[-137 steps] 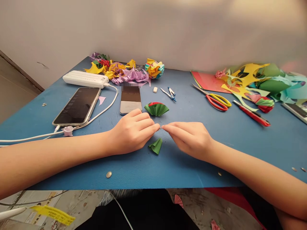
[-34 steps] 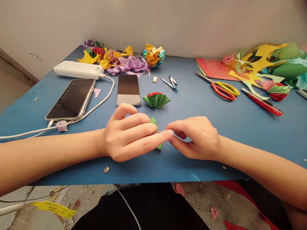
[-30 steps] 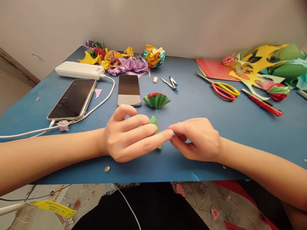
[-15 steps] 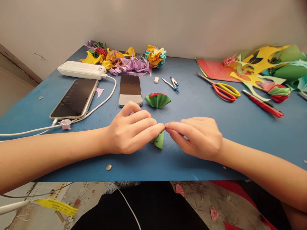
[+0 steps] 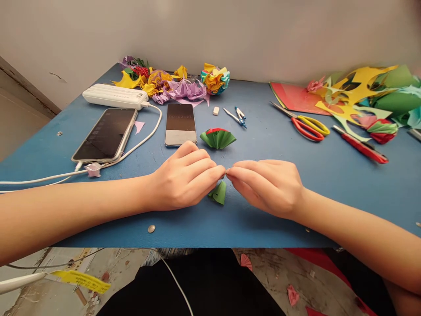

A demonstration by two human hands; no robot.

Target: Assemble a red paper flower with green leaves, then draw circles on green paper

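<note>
My left hand (image 5: 189,177) is closed in a pinch, its fingertips pointing right. From beneath those fingers a folded green paper piece (image 5: 218,193) sticks out towards me; its upper end is hidden by the hand. Facing it, my right hand (image 5: 268,186) has thumb and fingers pressed together, the tips almost meeting the left fingertips. Whatever lies between the right fingertips is too small or hidden to make out. Just beyond both hands, a pleated green and red paper fan (image 5: 218,138) sits on the blue table (image 5: 184,230).
Two phones, one dark (image 5: 104,135) and one with a timer (image 5: 180,125), lie left, near a white power bank (image 5: 115,95) and cable. Scissors (image 5: 309,126), a red cutter (image 5: 362,145), compasses (image 5: 236,116) and an eraser (image 5: 216,111) lie beyond. Paper flowers (image 5: 184,87) and scraps (image 5: 365,87) line the back.
The right fingertips have drawn closer together, and a slim gap now shows between the two hands. The whole view has shifted slightly.
</note>
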